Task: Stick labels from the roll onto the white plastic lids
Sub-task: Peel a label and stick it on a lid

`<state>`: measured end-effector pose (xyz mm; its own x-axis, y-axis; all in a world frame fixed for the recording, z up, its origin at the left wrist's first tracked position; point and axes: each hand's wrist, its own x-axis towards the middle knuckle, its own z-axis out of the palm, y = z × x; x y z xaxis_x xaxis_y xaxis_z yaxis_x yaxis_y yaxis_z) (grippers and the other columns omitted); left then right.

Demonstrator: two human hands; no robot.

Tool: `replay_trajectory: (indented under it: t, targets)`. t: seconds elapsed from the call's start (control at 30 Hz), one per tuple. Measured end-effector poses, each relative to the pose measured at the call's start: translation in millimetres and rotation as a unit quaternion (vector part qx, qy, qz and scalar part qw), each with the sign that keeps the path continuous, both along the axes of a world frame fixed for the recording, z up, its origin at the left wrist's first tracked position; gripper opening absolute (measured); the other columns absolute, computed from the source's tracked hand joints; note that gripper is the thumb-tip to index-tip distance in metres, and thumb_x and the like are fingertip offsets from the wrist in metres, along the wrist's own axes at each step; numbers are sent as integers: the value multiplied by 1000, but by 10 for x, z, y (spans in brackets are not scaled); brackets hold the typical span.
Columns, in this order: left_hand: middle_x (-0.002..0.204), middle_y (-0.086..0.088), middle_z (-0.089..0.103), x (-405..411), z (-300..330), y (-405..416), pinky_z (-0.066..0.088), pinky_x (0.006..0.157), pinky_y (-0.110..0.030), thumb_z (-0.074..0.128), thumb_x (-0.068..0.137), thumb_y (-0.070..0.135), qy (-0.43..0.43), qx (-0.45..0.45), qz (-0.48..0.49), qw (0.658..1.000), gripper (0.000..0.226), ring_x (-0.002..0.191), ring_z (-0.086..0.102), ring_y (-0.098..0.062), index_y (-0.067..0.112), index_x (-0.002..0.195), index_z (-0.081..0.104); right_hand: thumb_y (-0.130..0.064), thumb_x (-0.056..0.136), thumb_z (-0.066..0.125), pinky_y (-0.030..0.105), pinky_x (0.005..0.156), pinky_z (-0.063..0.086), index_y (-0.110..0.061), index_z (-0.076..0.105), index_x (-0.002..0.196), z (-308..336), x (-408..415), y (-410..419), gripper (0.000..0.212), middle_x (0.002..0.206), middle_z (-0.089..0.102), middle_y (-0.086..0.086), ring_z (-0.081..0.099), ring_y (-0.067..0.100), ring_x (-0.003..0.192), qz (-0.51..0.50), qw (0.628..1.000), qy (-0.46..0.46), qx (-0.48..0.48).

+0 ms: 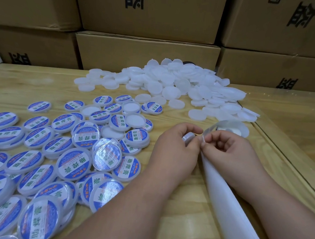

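My left hand grips a white plastic lid on edge, mostly hidden by the fingers. My right hand pinches the label strip right beside that lid. The label roll lies just beyond my right hand. A long white backing strip trails from my hands toward the near right edge. A heap of plain white lids lies at the far middle of the table. Several lids with blue-and-white labels are spread over the left side.
The wooden table has a raised rim running along its right side. Brown cardboard boxes are stacked behind the table across the whole back.
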<state>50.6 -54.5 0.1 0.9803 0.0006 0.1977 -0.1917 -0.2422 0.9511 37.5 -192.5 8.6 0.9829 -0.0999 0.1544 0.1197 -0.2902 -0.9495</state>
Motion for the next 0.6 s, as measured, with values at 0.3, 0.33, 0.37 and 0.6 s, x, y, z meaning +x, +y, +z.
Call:
replay_trajectory:
  t: [0.3,0.33,0.37,0.6]
  targets:
    - [86,31,66,16,3,4,45,55,-9,66,92,25,5,-7,5,1000,13,71,63,5,37,89,68,-13,86,72,12,50,40,-12,68,71,21,-16,3,16,60,60,-4,49,5,54,22,999,16,-24]
    - [86,31,66,11,7,1,46,55,-10,65,92,25,6,-5,3,1000,14,71,64,4,37,89,68,-11,88,72,14,50,41,-10,68,72,26,-19,-10,17,60,61,-1,50,7,54,28,999,30,-10]
    - [85,30,67,10,10,0,46,55,-10,65,92,24,7,-3,2,1000,14,71,64,4,38,89,68,-11,89,71,16,50,42,-10,68,72,32,-21,-21,18,62,62,2,51,9,55,33,998,43,10]
    - [83,24,71,-17,30,2,44,52,-11,62,91,21,18,-24,-6,1000,16,63,62,4,36,92,68,-16,90,72,28,60,45,-11,74,79,53,-21,-53,12,74,66,12,55,19,67,33,993,73,91]
